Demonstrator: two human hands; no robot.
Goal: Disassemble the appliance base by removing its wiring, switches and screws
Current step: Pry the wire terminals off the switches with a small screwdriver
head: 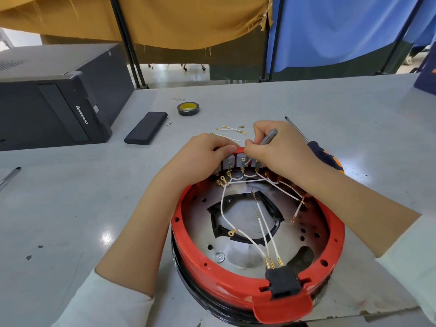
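Red plastic ring-shaped appliance base (238, 285), lower centre of frame. Left hand (203, 154) grips its far rim beside grey rocker switches (236, 161). Right hand (276, 149) grasps slim grey metal tool (267, 137) at a terminal. Risk: tip slipping, tearing thin white wires (264, 234).

At frame centre, the left hand (207, 149) grips the far rim of the red appliance base (212, 279). The right hand (278, 147) holds a grey tool (269, 135) at the grey switches (236, 161). White wires (247, 234) cross its metal interior.
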